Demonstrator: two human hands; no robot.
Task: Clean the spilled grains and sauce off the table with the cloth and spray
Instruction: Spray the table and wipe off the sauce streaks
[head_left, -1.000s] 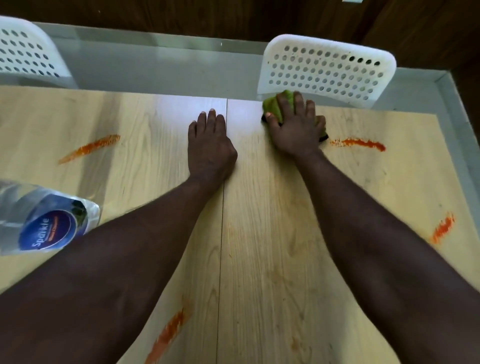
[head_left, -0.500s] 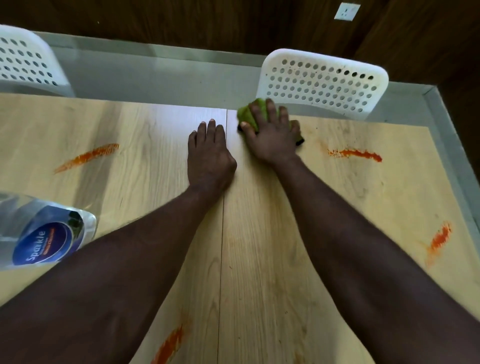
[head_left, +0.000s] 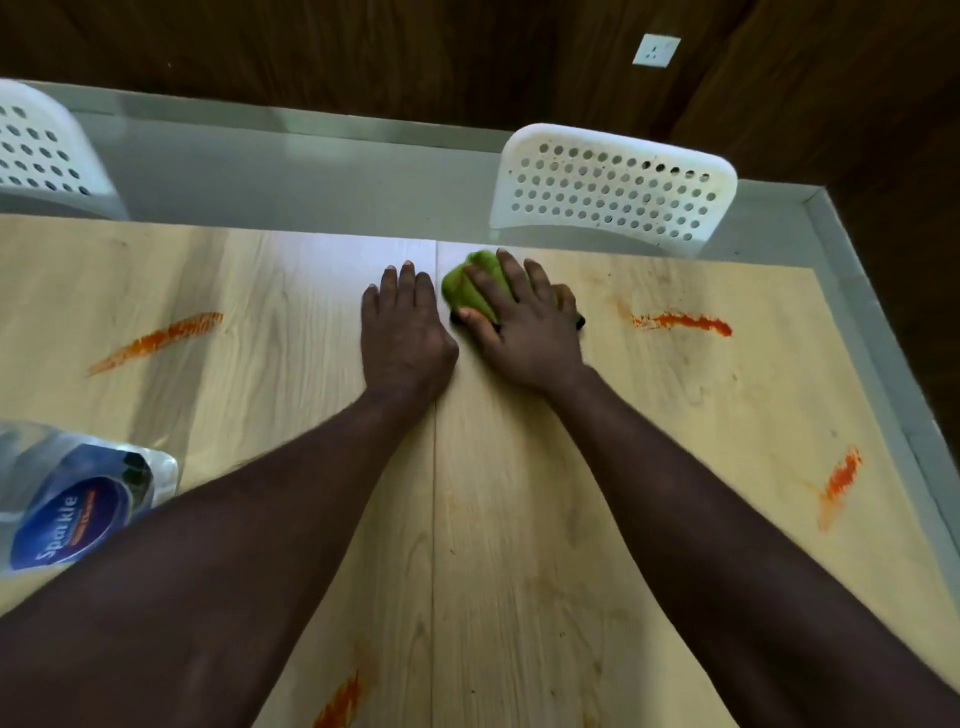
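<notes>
My right hand (head_left: 522, 325) presses a bunched green cloth (head_left: 467, 288) flat against the light wooden table (head_left: 519, 519), near its far edge; the fingers lie spread over the cloth. Just left of it, my left hand (head_left: 402, 332) rests flat on the tabletop with straight fingers. Orange-red sauce streaks mark the table: one to the right of the cloth (head_left: 683, 322), one at far left (head_left: 156, 340), one near the right edge (head_left: 839, 480). Another sauce streak (head_left: 337, 704) lies at the bottom. A clear spray bottle (head_left: 78, 504) with a blue label lies at the left edge.
Two white perforated chairs stand beyond the table's far edge, one chair (head_left: 613, 189) behind the cloth and another chair (head_left: 36, 156) at far left. A grey ledge (head_left: 883, 322) runs along the right side. Dark wood panelling with a wall socket (head_left: 655, 51) is behind.
My right hand has slid the green cloth leftward along the far edge, ending beside my left hand. My left hand has stayed flat in place.
</notes>
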